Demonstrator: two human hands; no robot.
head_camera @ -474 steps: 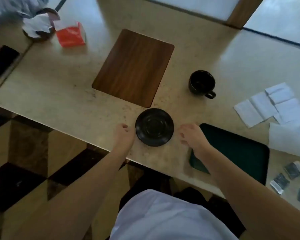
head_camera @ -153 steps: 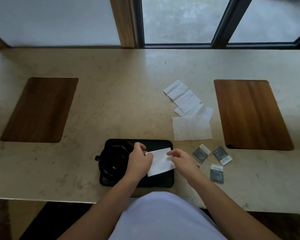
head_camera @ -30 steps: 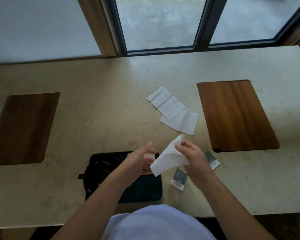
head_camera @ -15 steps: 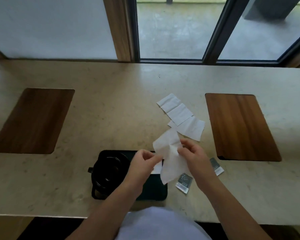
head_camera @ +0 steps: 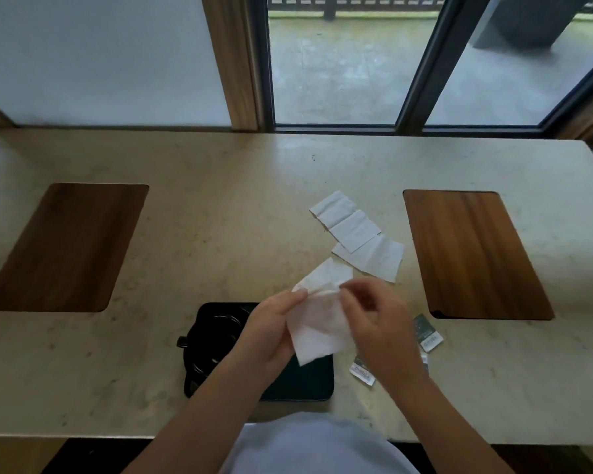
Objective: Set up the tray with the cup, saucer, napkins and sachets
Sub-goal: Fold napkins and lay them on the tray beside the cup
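A dark tray (head_camera: 305, 381) lies at the counter's near edge. On its left half a black cup (head_camera: 216, 333) stands on a black saucer (head_camera: 194, 364), handle to the left. Above the tray I hold a white napkin (head_camera: 317, 323) in the air, my left hand (head_camera: 271, 331) gripping its left edge and my right hand (head_camera: 377, 323) pinching its top right. Three more napkins (head_camera: 360, 239) lie overlapped farther back. Grey sachets (head_camera: 427, 335) lie right of the tray, one (head_camera: 363, 371) partly under my right wrist.
Two wooden placemats are set into the beige counter, one at the left (head_camera: 65, 244) and one at the right (head_camera: 473, 251). A window and a wooden post run along the far side. The counter's near edge is just below the tray.
Both hands have worked the napkin in the air above the tray; it now hangs lower and more bunched between them. The camera has tilted up slightly.
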